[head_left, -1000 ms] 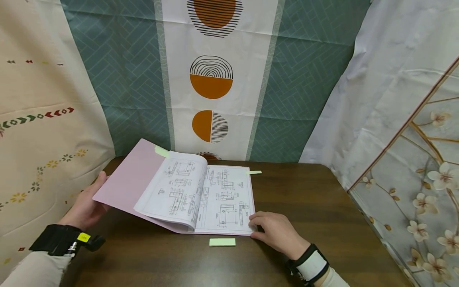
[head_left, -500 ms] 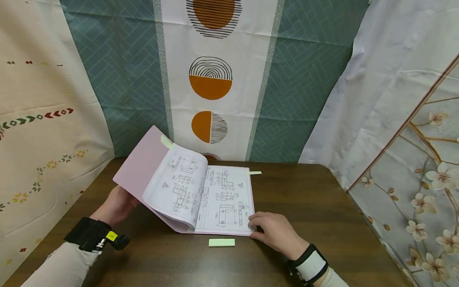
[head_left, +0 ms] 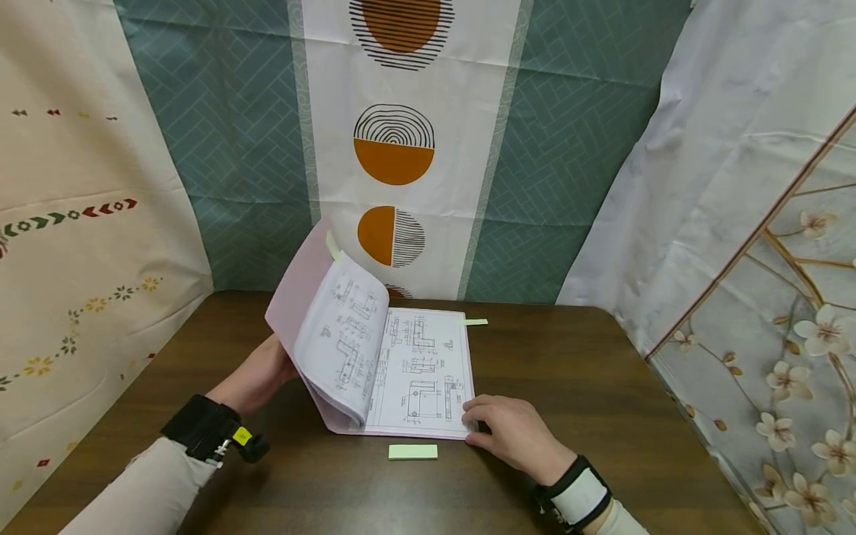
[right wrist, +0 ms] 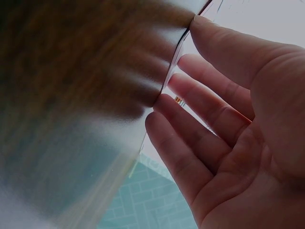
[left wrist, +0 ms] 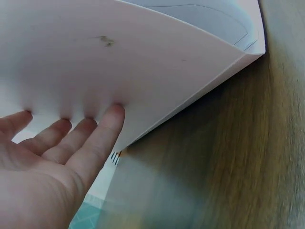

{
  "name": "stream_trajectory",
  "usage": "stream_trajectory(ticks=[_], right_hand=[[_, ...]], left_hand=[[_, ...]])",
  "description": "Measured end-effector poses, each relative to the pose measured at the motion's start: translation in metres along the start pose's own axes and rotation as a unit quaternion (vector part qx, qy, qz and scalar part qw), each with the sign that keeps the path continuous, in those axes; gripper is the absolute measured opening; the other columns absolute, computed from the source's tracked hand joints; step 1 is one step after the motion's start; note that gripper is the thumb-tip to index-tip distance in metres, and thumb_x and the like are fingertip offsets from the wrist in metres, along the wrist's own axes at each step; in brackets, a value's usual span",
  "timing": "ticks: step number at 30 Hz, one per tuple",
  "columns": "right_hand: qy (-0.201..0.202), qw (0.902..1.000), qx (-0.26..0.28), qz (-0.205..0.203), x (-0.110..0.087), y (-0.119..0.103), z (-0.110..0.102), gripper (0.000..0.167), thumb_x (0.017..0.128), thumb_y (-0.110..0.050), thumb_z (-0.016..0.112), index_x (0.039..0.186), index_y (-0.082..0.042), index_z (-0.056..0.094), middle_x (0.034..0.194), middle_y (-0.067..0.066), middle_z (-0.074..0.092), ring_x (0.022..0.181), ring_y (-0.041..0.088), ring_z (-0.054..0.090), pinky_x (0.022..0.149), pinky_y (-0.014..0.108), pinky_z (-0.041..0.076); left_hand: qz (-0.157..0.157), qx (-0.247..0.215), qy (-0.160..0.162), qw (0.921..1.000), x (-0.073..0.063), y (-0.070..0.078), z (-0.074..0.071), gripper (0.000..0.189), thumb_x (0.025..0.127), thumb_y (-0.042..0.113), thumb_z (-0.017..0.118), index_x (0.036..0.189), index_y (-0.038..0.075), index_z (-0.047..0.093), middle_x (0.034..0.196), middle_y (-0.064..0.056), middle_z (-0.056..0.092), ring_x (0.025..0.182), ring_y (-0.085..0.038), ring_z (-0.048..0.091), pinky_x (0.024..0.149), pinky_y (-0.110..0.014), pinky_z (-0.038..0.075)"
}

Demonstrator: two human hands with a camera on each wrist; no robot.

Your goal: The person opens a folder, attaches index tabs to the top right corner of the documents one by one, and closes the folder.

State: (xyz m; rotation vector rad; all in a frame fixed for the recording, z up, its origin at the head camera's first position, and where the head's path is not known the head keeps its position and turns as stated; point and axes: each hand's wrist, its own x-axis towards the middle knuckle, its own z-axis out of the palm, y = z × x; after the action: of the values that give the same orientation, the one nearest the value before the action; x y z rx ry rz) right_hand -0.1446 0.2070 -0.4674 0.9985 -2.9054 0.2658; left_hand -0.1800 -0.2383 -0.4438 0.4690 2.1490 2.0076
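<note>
A pink folder (head_left: 294,297) lies spread on the table, its left cover raised steeply with a curved stack of drawing pages (head_left: 344,334) against it. Flat on the right side is a page of technical drawings (head_left: 421,371). Behind the raised cover is my left hand (head_left: 261,375), partly hidden in the head view. In the left wrist view its extended fingertips (left wrist: 114,112) press the cover's outer face. My right hand (head_left: 511,431) rests at the folder's lower right edge, fingers on the page margin. The right wrist view shows those fingers (right wrist: 181,148) extended along the edge.
A pale green sticky-note pad (head_left: 413,452) lies just in front of the folder. One green tab (head_left: 476,322) sticks out from the right page, another tab (head_left: 332,245) from the raised side. Curtains surround the dark wooden table (head_left: 555,349) at the back and sides.
My left hand has moved right and pushed the cover with its pages from a low slant to a steep tilt toward the right. The right hand has stayed in place.
</note>
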Motion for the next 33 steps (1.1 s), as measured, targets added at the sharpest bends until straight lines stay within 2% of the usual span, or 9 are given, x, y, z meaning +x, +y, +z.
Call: stream_trajectory(ticks=[2,4,7,10,13,18,25,33], right_hand=[[0.000,1.0000,-0.002,-0.001,0.000,0.000,0.000,0.028,0.089,-0.030,0.095,0.112,-0.016,0.086,0.126,0.000,0.079,0.113,0.021,0.076,0.093,0.043,0.063],[0.000,1.0000,-0.001,0.000,0.000,0.000,0.000,0.029,0.089,-0.030,0.095,0.113,-0.016,0.086,0.126,0.001,0.079,0.113,0.021,0.076,0.093,0.043,0.063],[0.000,1.0000,0.001,0.000,0.000,0.000,0.000,0.029,0.089,-0.029,0.095,0.113,-0.016,0.086,0.126,0.001,0.079,0.113,0.021,0.076,0.093,0.043,0.063],[0.002,1.0000,0.002,-0.002,0.000,0.000,0.000,0.029,0.089,-0.029,0.096,0.113,-0.015,0.086,0.126,0.001,0.079,0.113,0.021,0.076,0.093,0.043,0.063],[0.007,1.0000,-0.001,-0.006,0.000,0.000,0.000,0.029,0.089,-0.029,0.096,0.112,-0.015,0.086,0.125,0.001,0.079,0.112,0.020,0.076,0.092,0.042,0.063],[0.013,0.9998,-0.004,-0.012,0.000,0.000,0.000,0.029,0.089,-0.028,0.096,0.112,-0.015,0.085,0.124,0.001,0.079,0.110,0.019,0.077,0.091,0.042,0.063],[0.020,0.9996,-0.004,-0.021,-0.002,0.001,0.000,0.028,0.089,-0.027,0.096,0.111,-0.013,0.085,0.124,0.002,0.079,0.111,0.020,0.077,0.091,0.042,0.063],[0.055,0.9971,-0.010,-0.052,-0.003,0.006,0.001,0.028,0.088,-0.029,0.096,0.111,-0.018,0.084,0.105,-0.009,0.076,0.091,0.007,0.071,0.076,0.034,0.060]], left_hand=[[-0.007,0.017,-0.001,0.9998,0.003,0.002,0.005,0.069,0.120,0.054,0.027,0.170,0.006,0.028,0.155,-0.016,0.047,0.128,-0.018,0.061,0.106,-0.035,0.055],[-0.010,0.028,-0.007,0.9995,0.006,0.003,0.009,0.068,0.120,0.052,0.030,0.172,0.008,0.025,0.160,-0.020,0.043,0.134,-0.021,0.059,0.111,-0.042,0.053],[-0.014,0.040,-0.019,0.9989,0.011,0.005,0.015,0.065,0.121,0.048,0.034,0.174,0.014,0.022,0.166,-0.019,0.037,0.143,-0.030,0.051,0.119,-0.056,0.045],[-0.015,0.049,-0.031,0.9982,0.016,0.005,0.022,0.064,0.121,0.046,0.037,0.176,0.019,0.018,0.171,-0.018,0.030,0.150,-0.040,0.041,0.121,-0.066,0.038],[-0.020,0.072,-0.036,0.9965,0.020,0.004,0.027,0.066,0.120,0.045,0.040,0.177,0.019,0.018,0.175,-0.018,0.026,0.155,-0.045,0.035,0.121,-0.067,0.038],[-0.028,0.128,-0.036,0.9907,0.025,0.003,0.038,0.068,0.118,0.048,0.048,0.175,0.021,0.024,0.179,-0.016,0.026,0.157,-0.045,0.038,0.119,-0.063,0.044],[-0.022,0.220,-0.038,0.9745,0.029,0.002,0.052,0.075,0.113,0.052,0.058,0.174,0.018,0.030,0.178,-0.017,0.031,0.160,-0.044,0.035,0.123,-0.066,0.035],[0.015,0.302,-0.070,0.9504,0.036,0.004,0.070,0.075,0.111,0.042,0.068,0.171,0.008,0.036,0.175,-0.022,0.032,0.158,-0.045,0.035,0.125,-0.066,0.031]])
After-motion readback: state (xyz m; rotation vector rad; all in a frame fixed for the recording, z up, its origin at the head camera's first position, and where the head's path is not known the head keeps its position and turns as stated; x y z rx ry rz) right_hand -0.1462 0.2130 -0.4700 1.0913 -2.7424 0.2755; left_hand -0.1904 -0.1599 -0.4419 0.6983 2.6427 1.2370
